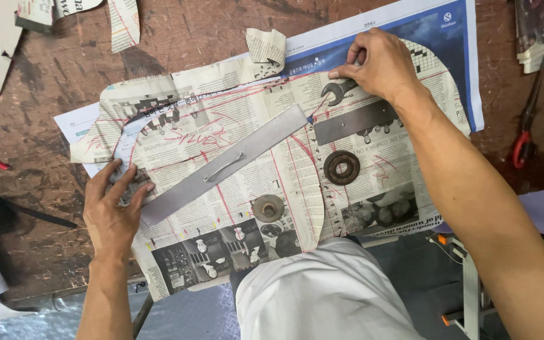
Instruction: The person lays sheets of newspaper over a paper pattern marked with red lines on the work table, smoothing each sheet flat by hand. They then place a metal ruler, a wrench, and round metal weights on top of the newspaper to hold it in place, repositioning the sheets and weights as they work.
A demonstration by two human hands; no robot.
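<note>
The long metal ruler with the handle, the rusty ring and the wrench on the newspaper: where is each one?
Long metal ruler (221,165): head view, on its flat blade beside the handle.
Rusty ring (341,167): head view, on its dark rim.
Wrench (338,90): head view, on its open jaw end.

Light: even, soft daylight, moderately bright
Shadows: faint, short ones under the left hand (113,211) and metal ruler (221,165)
Glare: mild sheen on the ruler
Focus: sharp centre, slight softness and wide-angle stretch at edges
</note>
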